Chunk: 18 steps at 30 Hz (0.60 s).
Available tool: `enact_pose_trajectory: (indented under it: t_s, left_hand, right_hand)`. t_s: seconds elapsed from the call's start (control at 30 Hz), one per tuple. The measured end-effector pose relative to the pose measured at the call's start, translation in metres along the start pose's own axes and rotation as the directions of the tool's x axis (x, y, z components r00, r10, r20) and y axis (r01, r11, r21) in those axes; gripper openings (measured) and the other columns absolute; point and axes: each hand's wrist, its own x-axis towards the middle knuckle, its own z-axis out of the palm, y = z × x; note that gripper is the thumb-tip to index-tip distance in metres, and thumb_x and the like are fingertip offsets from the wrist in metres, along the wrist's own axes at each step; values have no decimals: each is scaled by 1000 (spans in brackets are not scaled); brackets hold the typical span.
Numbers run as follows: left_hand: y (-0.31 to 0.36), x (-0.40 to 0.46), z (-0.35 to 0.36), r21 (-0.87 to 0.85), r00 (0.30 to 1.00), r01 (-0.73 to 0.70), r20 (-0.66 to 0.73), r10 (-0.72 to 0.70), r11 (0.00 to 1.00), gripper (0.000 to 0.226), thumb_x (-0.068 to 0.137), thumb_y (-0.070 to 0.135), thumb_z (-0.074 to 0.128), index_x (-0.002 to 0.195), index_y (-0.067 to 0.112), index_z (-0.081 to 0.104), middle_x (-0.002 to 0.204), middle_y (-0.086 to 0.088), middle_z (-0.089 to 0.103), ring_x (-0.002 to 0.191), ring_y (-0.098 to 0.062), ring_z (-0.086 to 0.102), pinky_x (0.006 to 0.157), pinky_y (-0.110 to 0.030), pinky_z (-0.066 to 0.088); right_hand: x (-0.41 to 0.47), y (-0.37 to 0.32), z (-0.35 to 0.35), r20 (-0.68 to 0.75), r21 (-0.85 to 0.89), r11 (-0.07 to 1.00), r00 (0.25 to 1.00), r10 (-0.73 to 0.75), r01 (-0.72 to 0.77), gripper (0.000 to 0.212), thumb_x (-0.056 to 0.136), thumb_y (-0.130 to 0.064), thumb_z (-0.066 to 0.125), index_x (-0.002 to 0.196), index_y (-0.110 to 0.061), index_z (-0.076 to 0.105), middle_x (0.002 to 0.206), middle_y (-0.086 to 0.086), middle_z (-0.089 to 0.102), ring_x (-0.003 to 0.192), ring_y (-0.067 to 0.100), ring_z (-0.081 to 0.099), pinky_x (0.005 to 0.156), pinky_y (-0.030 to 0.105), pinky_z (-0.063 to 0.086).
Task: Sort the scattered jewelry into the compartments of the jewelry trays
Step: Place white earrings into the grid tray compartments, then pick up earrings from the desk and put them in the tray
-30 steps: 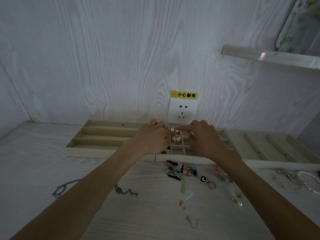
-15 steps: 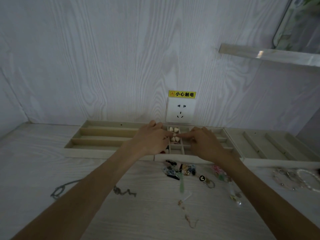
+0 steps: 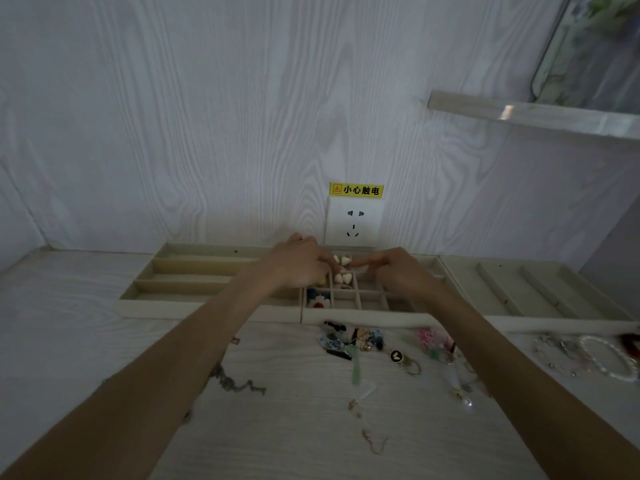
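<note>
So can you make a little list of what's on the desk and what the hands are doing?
middle tray: small square compartments, white heart pieces inside
left hand: over the hearts, fingertips down
right hand: forefinger points at the hearts
flower piece: in a near-left compartment
loose jewelry pile: on the desk, unsorted
pearl bracelet: desk, far right

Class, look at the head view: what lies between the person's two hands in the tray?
Between the left hand and right hand, small white heart-shaped pieces sit in the gridded tray's compartments.
</note>
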Motion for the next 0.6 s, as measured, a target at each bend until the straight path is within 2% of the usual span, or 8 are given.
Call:
enact_pose_trajectory:
  t_s: [0.07,0.13,0.17,0.2,0.27,0.33,0.4,0.6]
  left_hand:
    - [-3,1,0,-94,998,-3,-56,-2,996,39,94,17,37,119,36,61,114,-6,53,113,-26,41,94,-35,38]
    - [-4,-7,1,-234,988,-45,-155,8,971,35,96,16,40,117,32,63,112,-5,58,106,-24,48,87,-30,39]
    - [-4,-14,2,-310,980,-75,-199,13,948,33,96,15,42,116,29,64,112,-4,59,99,-23,52,81,-27,39]
    - [-4,-24,5,-376,972,-112,-235,22,920,31,96,13,45,114,28,65,109,-2,61,92,-24,56,76,-26,40]
    - [-6,-46,15,-422,962,-156,-270,40,893,29,94,12,49,110,31,65,106,4,62,90,-32,60,74,-30,46]
    - [-10,-66,29,-411,964,-160,-261,52,897,31,93,10,51,110,31,65,112,4,62,98,-26,60,86,-39,49]
    - [-13,-83,42,-403,960,-191,-267,85,895,35,91,9,52,112,34,64,117,6,61,105,-15,56,94,-40,46]
    - [12,-105,62,-77,922,-338,-227,314,938,48,96,8,41,131,39,49,137,22,40,126,-3,27,101,-25,26]
  right_hand:
    - [-4,-1,-7,-10,30,999,1000,-12,13,37,86,3,48,99,-25,70,96,22,67,38,2,45,49,19,36]
    - [-14,-4,-14,-6,24,999,999,-42,42,32,88,-2,51,98,-27,69,100,17,68,72,20,67,65,27,49]
    - [-19,-6,-17,9,2,998,998,-58,58,30,90,-5,52,99,-28,69,103,13,68,89,30,65,75,34,51]
    - [-27,-8,-20,41,-35,997,997,-73,74,28,91,-9,53,102,-29,69,105,7,68,93,28,64,78,34,50]
    - [-42,-9,-24,135,-124,985,985,-107,124,26,91,-13,55,107,-29,68,101,-3,65,80,5,60,70,17,46]
    - [-58,-7,-24,202,-218,962,972,-123,167,22,90,-16,59,96,-34,69,99,-8,67,75,-7,55,74,14,47]
    - [-70,1,-22,184,-264,951,976,-116,163,21,88,-18,63,85,-38,67,101,-7,70,79,-4,58,81,21,50]
    - [-99,21,-13,0,-364,931,999,-47,44,24,81,-33,70,105,-28,69,89,-12,59,79,1,52,72,21,40]
